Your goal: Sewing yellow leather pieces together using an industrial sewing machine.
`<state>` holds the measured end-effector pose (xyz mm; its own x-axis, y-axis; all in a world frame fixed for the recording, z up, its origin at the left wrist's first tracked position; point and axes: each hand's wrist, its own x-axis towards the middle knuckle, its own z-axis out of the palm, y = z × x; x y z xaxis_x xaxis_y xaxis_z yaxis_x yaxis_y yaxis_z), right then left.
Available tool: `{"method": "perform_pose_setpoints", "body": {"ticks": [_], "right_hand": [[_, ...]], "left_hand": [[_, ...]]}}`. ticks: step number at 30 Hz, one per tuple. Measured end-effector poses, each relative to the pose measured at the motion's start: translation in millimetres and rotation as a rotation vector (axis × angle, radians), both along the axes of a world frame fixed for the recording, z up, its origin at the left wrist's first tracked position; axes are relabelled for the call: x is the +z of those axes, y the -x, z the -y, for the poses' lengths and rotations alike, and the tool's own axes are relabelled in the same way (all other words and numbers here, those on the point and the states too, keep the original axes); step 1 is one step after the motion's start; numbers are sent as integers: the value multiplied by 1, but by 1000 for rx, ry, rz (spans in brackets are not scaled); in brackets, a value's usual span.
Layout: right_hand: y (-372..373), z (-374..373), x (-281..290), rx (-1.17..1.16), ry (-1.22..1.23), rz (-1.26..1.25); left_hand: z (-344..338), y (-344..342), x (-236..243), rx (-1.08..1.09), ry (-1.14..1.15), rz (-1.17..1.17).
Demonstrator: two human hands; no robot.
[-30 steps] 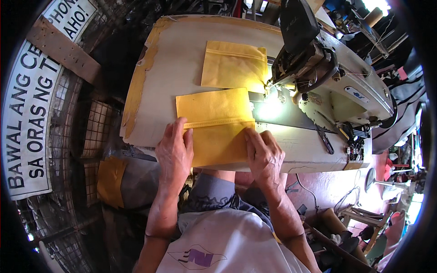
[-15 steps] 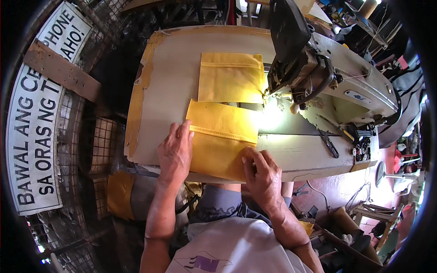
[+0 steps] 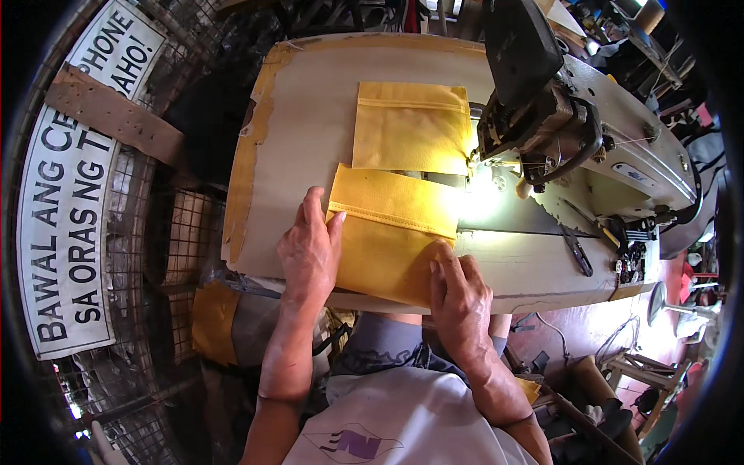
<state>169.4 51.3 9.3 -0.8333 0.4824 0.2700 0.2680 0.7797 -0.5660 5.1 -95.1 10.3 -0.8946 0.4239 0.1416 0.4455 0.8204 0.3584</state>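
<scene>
A yellow fabric piece point(image 3: 387, 260) with a stitched horizontal band lies at a slight angle near the table's front. My left hand point(image 3: 310, 248) is at its left edge, thumb touching it and index finger lifted apart. My right hand point(image 3: 459, 291) has curled fingers closed on its lower right edge. Beyond it a similar yellow piece point(image 3: 409, 128) lies flat, its right side beside the needle area of the sewing machine point(image 3: 573, 132). A bright lamp glow washes out the spot right of both pieces.
The worn pale table point(image 3: 294, 101) has tape along its edges. Scissors point(image 3: 577, 252), yellow-handled pliers point(image 3: 601, 231) and small metal parts point(image 3: 629, 263) lie at right. A wire grid point(image 3: 174, 263) with white signs stands left. Below are yellow-grey material point(image 3: 213, 318) and a pink floor with cords point(image 3: 558, 337).
The near piece has turned slightly clockwise, its left end shifting away from me. My left index finger has lifted, and my right hand has moved down along the right edge.
</scene>
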Motion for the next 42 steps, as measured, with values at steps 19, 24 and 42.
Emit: {"method": "perform_pose_setpoints", "body": {"ticks": [19, 24, 42], "right_hand": [[-3, -5, -4, 47, 98, 152], [-2, -6, -4, 39, 92, 148], [-5, 13, -4, 123, 12, 111]], "left_hand": [[-9, 6, 0, 59, 49, 34], [-7, 4, 1, 13, 7, 20], [24, 2, 2, -263, -8, -145]]}}
